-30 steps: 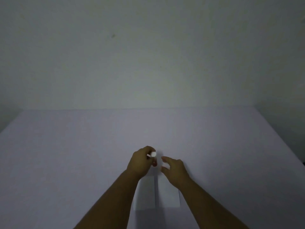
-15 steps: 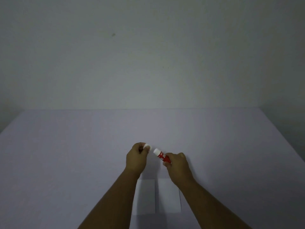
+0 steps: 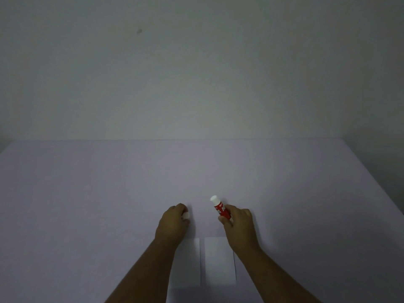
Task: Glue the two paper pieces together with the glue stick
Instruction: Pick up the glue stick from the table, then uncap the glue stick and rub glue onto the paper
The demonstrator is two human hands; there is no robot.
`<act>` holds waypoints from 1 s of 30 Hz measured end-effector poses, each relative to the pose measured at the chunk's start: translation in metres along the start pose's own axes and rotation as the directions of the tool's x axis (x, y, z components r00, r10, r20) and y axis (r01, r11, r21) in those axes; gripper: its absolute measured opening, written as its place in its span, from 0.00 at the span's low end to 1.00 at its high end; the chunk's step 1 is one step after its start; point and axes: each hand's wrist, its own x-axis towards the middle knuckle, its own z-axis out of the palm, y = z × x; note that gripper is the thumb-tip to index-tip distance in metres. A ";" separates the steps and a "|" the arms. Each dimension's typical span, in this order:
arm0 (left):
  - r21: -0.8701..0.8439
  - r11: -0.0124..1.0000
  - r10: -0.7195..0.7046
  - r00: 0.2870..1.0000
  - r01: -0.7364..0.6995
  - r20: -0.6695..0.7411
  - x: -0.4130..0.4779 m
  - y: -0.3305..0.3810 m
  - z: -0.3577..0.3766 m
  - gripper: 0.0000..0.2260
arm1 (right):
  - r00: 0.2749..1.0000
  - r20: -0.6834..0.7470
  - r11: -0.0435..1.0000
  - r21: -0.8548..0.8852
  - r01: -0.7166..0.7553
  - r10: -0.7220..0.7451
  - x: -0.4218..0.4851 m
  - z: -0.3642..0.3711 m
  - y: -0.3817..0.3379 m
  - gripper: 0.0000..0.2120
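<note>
Two white paper pieces lie side by side on the table near me, the left piece (image 3: 189,263) partly under my left forearm and the right piece (image 3: 219,261) beside my right wrist, with a narrow gap between them. My right hand (image 3: 239,224) grips a red glue stick (image 3: 219,207) with its white uncapped tip pointing up and away. My left hand (image 3: 173,224) rests low on the table and pinches the small white cap (image 3: 186,215) between thumb and fingers.
The pale lilac table (image 3: 109,193) stretches to a plain wall at the back. Its right edge (image 3: 376,182) runs diagonally toward me, with dark space beyond it.
The cap came off the glue stick. My hands have moved apart, the left one down to the table with the cap, the right one holding the stick more upright.
</note>
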 end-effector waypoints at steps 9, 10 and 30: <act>0.005 1.000 0.009 0.998 -0.009 0.060 -0.002 0.001 -0.003 0.20 | 1.000 -0.013 0.999 0.047 0.015 -0.014 -0.003 -0.002 -0.005 0.15; 0.001 1.000 0.010 0.999 -0.010 0.053 -0.004 0.002 -0.006 0.20 | 1.000 -0.016 0.998 0.054 0.019 -0.018 -0.004 -0.002 -0.007 0.14; -0.890 0.455 -0.037 0.999 0.029 0.014 -0.068 0.079 -0.090 0.08 | 0.989 0.146 0.859 0.510 -0.050 -0.029 -0.056 -0.043 -0.075 0.15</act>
